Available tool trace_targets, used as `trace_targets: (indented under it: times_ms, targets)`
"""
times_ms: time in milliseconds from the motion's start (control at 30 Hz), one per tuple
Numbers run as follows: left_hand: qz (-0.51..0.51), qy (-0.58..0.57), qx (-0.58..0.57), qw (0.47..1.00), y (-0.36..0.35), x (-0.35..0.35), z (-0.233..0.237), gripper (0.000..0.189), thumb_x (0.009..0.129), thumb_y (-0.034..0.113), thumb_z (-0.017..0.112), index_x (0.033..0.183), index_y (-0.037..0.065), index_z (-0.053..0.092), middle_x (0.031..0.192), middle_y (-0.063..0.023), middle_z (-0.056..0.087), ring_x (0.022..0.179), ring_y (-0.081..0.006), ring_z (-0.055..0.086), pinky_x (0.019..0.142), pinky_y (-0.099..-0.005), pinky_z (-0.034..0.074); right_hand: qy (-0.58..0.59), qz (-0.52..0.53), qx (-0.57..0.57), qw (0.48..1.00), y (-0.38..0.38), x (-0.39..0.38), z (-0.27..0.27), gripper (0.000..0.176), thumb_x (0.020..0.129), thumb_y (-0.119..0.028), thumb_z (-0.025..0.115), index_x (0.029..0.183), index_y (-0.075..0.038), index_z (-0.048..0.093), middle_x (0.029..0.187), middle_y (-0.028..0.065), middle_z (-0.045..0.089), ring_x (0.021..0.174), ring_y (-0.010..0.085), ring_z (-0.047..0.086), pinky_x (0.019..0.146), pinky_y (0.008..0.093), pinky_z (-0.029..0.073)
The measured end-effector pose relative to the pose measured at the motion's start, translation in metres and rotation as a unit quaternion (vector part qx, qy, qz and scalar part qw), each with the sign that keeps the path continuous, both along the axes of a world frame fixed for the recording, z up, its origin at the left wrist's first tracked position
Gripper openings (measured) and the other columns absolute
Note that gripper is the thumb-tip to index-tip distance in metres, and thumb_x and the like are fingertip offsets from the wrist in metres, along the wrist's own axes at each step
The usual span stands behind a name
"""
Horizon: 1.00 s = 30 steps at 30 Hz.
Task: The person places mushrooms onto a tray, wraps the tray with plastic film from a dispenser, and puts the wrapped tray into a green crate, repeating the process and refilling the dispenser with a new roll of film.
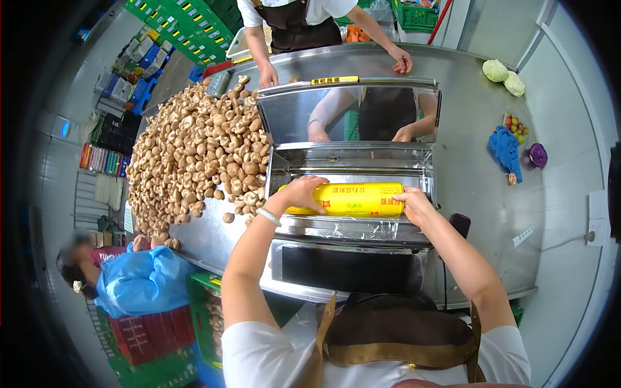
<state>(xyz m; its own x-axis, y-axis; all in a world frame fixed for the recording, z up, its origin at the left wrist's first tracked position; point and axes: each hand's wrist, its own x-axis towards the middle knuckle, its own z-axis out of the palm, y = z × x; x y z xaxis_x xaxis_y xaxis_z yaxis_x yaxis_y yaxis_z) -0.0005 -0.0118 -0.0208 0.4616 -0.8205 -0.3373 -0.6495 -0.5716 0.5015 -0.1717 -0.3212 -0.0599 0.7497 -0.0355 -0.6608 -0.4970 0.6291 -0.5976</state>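
Note:
A yellow cling film roll (pixel 362 199) with red printing lies level over the open bay of a metal wrapping machine (pixel 294 161). My left hand (pixel 303 194) is wrapped over the roll's left part, its fingers bent on the yellow surface. At the other end, my right hand (pixel 417 205) grips the roll's right edge between thumb and fingers. Behind the roll, the machine's shiny lid (pixel 346 113) is tilted up and mirrors a person in an apron. Clear film (pixel 365 229) shows along the front bar. Nearest me is a dark flat plate (pixel 349 268).
A big heap of shiitake mushrooms (pixel 194 155) covers the left of the steel table (pixel 475 194). Two cabbages (pixel 504 77), a blue cloth (pixel 506 152) and a purple cabbage (pixel 537 155) lie right. One co-worker (pixel 297 26) stands opposite; another in blue sleeves (pixel 145 278) is at left.

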Motion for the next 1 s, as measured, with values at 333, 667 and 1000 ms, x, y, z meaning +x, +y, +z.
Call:
trace_targets:
  times_ms: [333,667,1000]
  targets:
    - [0.115,-0.247,-0.128,0.954,0.022,0.014,-0.003,0.051,0.078,0.031,0.077,0.120,0.007,0.061,0.121,-0.0100,0.061,0.110,-0.0316,0.058,0.094,-0.0436,0.046,-0.043,-0.077,-0.179,0.980,-0.004,0.041,-0.032,0.034,0.092,-0.001,0.057,0.125,0.007,0.053,0.121,0.0184,0.063,0.107,0.0291,0.064,0.093,0.0384,0.050]
    - [0.121,-0.491,-0.334,0.796,-0.068,0.090,0.097,0.055,0.082,0.027,0.074,0.128,0.004,0.055,0.127,-0.0164,0.057,0.120,-0.0351,0.051,0.101,-0.0470,0.039,-0.193,0.003,-0.578,0.793,0.059,-0.040,0.053,0.029,0.084,0.006,0.057,0.112,0.000,0.060,0.117,0.0138,0.062,0.110,0.0281,0.061,0.093,0.0347,0.048]
    - [0.013,-0.397,-0.178,0.900,-0.056,0.124,0.124,0.043,0.086,0.045,0.068,0.096,0.004,0.062,0.079,-0.0159,0.067,0.076,-0.0352,0.068,0.066,-0.0430,0.053,-0.177,-0.077,-0.603,0.774,0.129,-0.105,0.133,0.015,0.086,0.006,0.057,0.096,0.002,0.067,0.096,0.0120,0.068,0.093,0.0235,0.067,0.085,0.0326,0.051]
